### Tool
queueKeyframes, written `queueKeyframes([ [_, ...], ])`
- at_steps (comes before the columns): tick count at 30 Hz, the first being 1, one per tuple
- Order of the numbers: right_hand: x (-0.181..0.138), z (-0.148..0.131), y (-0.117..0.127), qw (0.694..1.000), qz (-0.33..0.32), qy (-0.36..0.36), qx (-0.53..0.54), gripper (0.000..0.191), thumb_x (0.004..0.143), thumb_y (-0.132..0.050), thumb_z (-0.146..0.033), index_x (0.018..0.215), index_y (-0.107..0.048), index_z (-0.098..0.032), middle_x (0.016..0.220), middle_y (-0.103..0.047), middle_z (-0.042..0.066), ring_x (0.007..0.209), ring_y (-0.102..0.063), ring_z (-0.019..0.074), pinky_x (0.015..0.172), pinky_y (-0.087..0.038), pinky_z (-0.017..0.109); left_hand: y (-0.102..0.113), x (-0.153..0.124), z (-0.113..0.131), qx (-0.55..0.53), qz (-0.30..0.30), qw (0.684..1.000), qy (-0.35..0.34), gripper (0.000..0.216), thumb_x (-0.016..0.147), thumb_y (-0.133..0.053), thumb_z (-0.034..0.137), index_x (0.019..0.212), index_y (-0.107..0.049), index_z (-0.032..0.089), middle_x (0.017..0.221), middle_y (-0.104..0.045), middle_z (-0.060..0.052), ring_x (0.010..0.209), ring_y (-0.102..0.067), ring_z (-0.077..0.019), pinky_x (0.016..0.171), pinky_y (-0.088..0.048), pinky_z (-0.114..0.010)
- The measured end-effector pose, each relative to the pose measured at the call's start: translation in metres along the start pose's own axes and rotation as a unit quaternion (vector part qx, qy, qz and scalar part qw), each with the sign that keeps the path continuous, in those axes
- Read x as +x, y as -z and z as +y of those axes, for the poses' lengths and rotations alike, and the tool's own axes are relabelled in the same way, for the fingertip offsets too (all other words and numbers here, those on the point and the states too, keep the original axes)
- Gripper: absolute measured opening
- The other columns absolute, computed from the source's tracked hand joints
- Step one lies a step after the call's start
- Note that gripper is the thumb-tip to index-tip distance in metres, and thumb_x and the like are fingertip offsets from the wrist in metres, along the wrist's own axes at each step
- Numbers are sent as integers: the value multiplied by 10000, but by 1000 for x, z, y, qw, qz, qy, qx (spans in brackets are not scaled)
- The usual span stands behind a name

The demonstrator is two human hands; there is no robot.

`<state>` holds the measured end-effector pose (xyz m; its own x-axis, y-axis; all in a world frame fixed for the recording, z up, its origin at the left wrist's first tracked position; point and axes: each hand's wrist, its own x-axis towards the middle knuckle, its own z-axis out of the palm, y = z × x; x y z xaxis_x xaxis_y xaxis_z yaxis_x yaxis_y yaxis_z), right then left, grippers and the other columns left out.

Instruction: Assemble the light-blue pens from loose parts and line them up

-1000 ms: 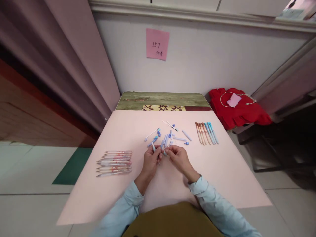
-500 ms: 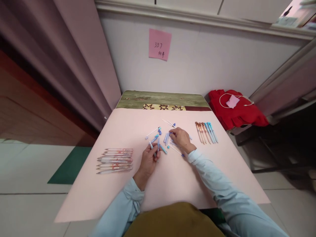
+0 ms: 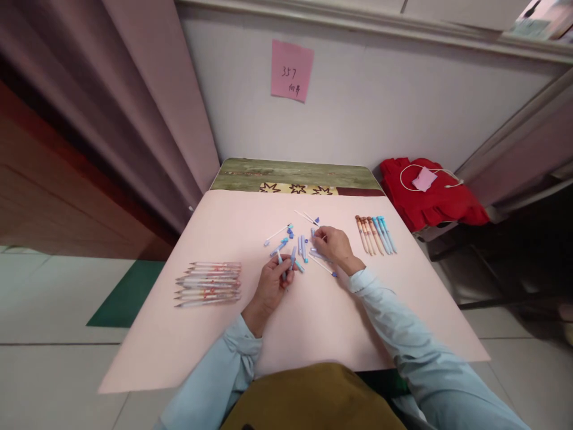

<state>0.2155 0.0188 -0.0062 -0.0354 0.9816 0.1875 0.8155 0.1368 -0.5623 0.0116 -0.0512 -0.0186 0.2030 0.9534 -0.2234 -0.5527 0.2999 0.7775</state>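
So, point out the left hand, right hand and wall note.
Left hand [image 3: 270, 284], head view: back of the hand.
Right hand [image 3: 334, 244], head view: back of the hand.
Wall note [image 3: 292, 71], head view: sheet's middle.

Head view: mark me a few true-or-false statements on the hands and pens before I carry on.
1. The left hand holds slim pen parts. True.
2. The row of brown- and blue-topped pens lies right of the right hand. True.
3. The right hand rests on the red cloth. False: it is at the loose parts near the middle of the table.
4. The printed pens point toward the hands. False: the printed pens point left, away from them.
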Motion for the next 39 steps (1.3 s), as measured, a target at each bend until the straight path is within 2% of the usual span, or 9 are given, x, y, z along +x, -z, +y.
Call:
queueKeyframes([
  [2, -3, 6, 9, 996, 30, -26, 85, 115, 786, -633, -273, 850, -673, -187, 718, -678, 8, 636, -579, 144, 624, -407, 257, -1, 1, 1, -4, 7, 1000, 2, 236, 734, -740, 275, 871, -600, 143, 696, -643, -8, 432, -430, -34, 388, -244, -172],
  [5, -16, 17, 25, 971, 34, -63, 230, 228, 741, -680, -337, 888, -654, -164, 707, -662, 8, 611, -571, 137, 588, -430, 250, -2, 1, 3, 2, 8, 1000, 5, 230, 735, -740, 273, 860, -603, 136, 706, -638, -7, 439, -431, -30, 388, -245, -167],
  [8, -38, 27, 36, 954, 30, -100, 282, 288, 736, -707, -400, 877, -665, -153, 676, -645, 11, 588, -574, 143, 562, -434, 254, -2, 2, 4, 4, 5, 1000, 4, 230, 735, -743, 273, 858, -605, 137, 707, -631, -2, 440, -432, -29, 385, -244, -165],
  [12, -72, 33, 38, 968, 64, -119, 210, 257, 809, -647, -426, 768, -676, -173, 604, -610, -5, 571, -544, 141, 567, -412, 257, -1, 3, 4, 0, 6, 1000, 1, 229, 728, -750, 261, 860, -608, 139, 709, -626, 0, 441, -434, -30, 386, -257, -162],
  [17, -91, 38, 30, 973, 123, -109, 161, 217, 826, -606, -387, 793, -687, -189, 682, -652, 0, 614, -538, 143, 620, -419, 265, -2, 2, 7, 3, 14, 1000, 0, 213, 726, -749, 250, 851, -618, 139, 727, -630, -9, 444, -430, -29, 379, -258, -161],
  [23, -91, 45, 20, 975, 114, -92, 166, 233, 782, -633, -343, 928, -717, -182, 761, -673, 16, 641, -578, 157, 648, -459, 278, -1, 3, 6, -4, 11, 1000, -3, 203, 741, -747, 239, 865, -622, 139, 737, -627, -5, 452, -434, -24, 386, -271, -151],
  [29, -93, 45, 17, 986, 115, -60, 108, 245, 817, -589, -304, 979, -743, -205, 842, -693, 39, 685, -616, 169, 688, -478, 293, -1, 3, 6, 0, 18, 1000, 3, 212, 740, -750, 236, 876, -622, 137, 726, -622, -4, 449, -436, -23, 387, -265, -153],
  [39, -72, 19, 18, 998, 68, -14, -10, 244, 921, -531, -300, 1031, -739, -238, 1002, -727, 51, 858, -660, 201, 785, -469, 303, -3, 3, 5, 27, 9, 1000, -4, 231, 737, -753, 260, 881, -620, 137, 721, -629, -5, 447, -434, -29, 383, -251, -160],
])
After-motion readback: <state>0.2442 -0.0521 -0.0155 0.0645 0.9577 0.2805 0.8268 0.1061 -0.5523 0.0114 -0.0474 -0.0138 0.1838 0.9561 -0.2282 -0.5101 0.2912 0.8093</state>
